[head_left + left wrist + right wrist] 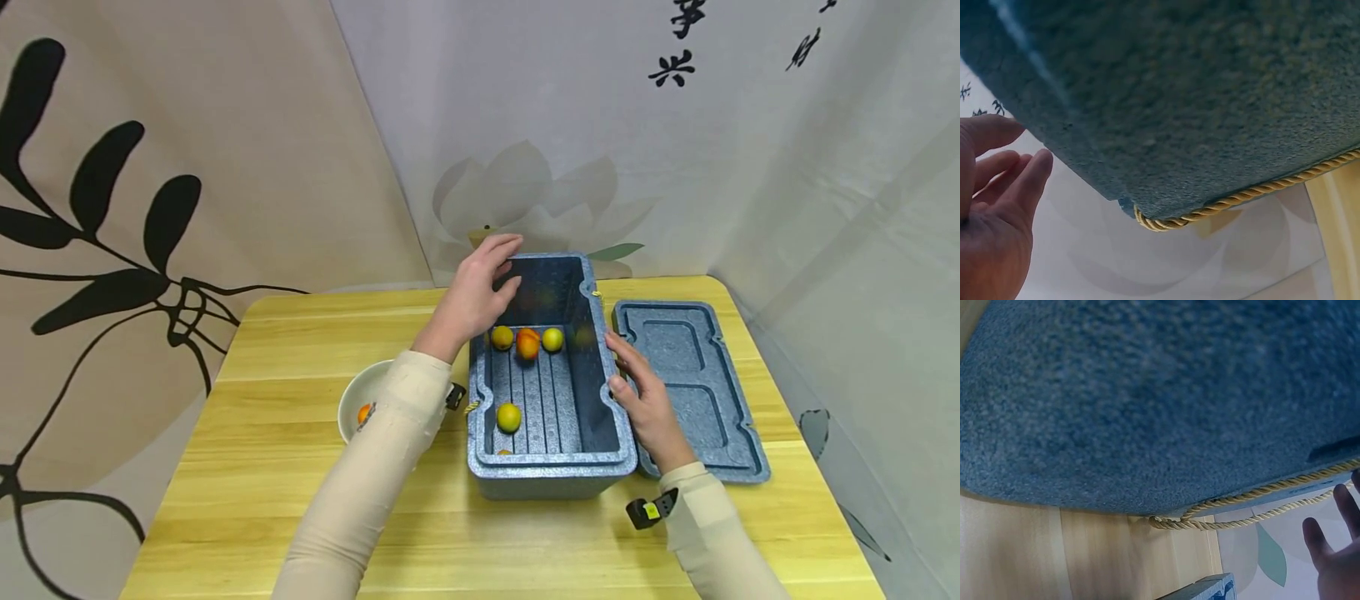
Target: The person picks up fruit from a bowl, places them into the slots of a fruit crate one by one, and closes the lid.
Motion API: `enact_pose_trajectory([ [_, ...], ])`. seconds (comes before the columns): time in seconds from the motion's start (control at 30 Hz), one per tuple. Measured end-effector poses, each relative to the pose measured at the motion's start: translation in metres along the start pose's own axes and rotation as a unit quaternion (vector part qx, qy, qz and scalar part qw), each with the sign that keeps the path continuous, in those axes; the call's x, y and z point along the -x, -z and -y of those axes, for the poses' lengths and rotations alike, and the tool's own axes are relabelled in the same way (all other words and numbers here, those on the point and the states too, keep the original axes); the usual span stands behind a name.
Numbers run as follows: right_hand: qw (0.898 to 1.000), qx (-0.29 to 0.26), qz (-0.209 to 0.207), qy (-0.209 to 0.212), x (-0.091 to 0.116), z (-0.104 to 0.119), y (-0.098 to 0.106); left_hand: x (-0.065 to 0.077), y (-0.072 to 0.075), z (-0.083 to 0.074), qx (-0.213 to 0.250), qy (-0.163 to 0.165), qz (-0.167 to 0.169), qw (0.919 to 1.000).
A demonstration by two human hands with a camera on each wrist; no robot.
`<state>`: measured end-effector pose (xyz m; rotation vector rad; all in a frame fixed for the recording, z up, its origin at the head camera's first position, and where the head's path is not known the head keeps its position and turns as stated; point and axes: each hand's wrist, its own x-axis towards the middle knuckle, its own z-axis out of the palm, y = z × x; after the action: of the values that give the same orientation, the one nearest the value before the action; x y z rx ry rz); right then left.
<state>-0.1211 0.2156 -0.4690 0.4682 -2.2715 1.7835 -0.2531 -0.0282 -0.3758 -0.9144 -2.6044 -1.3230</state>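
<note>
A grey-blue foam box (555, 471) stands uncovered on the table. Inside lie several small round fruits, among them a red-orange one (528, 344) and a yellow one (508, 417); the near wall partly hides another. My left hand (474, 292) is at the box's far left corner, its fingers loosely bent above the rim; whether they touch it I cannot tell. Along the right rim, the fingers of my right hand (648, 400) rest against the box's edge. Twisted gold cord (1229, 203) runs along the box's side in the left wrist view, and a similar cord (1260, 515) shows in the right.
To the box's right lies its grey-blue lid (678, 367), flat on the wooden table (285, 500). A white bowl (351, 400) with an orange fruit (364, 413) stands on the left, partly behind my left sleeve. Behind the table hangs a printed curtain (525, 100).
</note>
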Motion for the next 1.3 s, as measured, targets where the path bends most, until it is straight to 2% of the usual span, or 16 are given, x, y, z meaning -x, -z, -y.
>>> enact_pose_trajectory([
  [0.3,1.0,-0.001,0.0,-0.002,-0.001,-0.001,0.0,0.006,0.001,0.006,-0.023,-0.009,-0.014,0.9996],
  [0.43,1.0,0.0,-0.001,0.0,-0.001,-0.001,0.0,0.009,0.002,0.008,-0.017,-0.015,-0.022,0.9995],
  [0.77,1.0,-0.002,0.0,0.0,-0.001,-0.001,0.0,0.024,0.01,0.021,0.038,-0.009,-0.053,0.9978],
  [1.0,1.0,0.001,0.003,-0.003,-0.001,-0.001,0.0,0.04,0.02,0.03,0.096,-0.01,-0.085,0.9917],
  [1.3,1.0,0.003,0.002,-0.003,0.0,-0.001,0.0,0.055,0.025,0.04,0.128,0.012,-0.111,0.9855],
])
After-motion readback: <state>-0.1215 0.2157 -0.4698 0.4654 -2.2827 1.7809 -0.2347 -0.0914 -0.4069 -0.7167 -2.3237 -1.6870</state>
